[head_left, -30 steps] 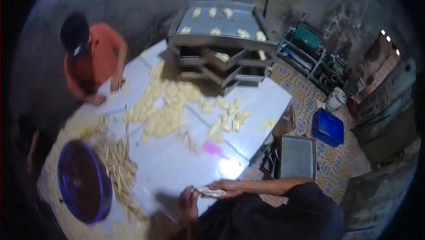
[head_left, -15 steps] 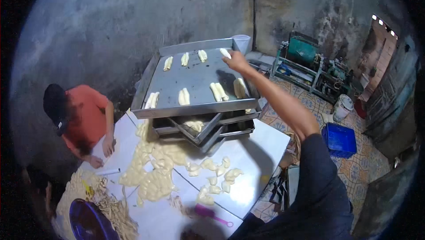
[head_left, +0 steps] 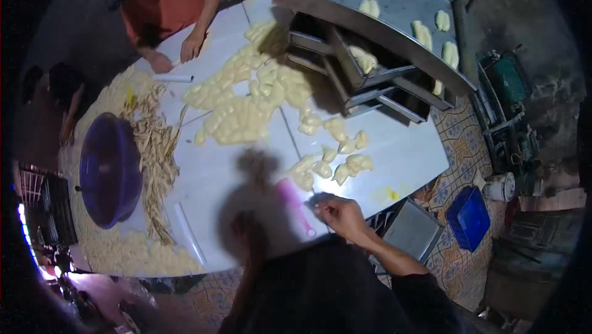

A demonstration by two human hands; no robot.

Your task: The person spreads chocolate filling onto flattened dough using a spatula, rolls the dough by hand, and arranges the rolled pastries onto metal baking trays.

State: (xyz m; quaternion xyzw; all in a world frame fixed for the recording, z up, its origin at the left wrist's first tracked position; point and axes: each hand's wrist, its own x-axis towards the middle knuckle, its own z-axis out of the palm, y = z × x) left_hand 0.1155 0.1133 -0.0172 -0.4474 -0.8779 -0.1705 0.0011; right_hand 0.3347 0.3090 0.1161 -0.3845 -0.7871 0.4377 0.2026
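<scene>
We see the right hand (head_left: 343,215) over the near edge of the white table (head_left: 404,152), its fingers bent in toward the thumb; the grip is blurred, and we cannot tell whether it has hold of anything. A loose group of dough pieces (head_left: 359,162) lies on the table just far of it, the pieces turned in differing directions. The pink tool (head_left: 290,200) lies just left of this grip, its long axis running from far left to near right, with its ringed handle end nearest us. The left hand (head_left: 245,228) is in shadow, left of the tool; we cannot tell how far open its grip is or whether it holds anything. The right hand is clearly nearer the loose pieces. The larger dough mass (head_left: 237,121) lies farther off and left.
</scene>
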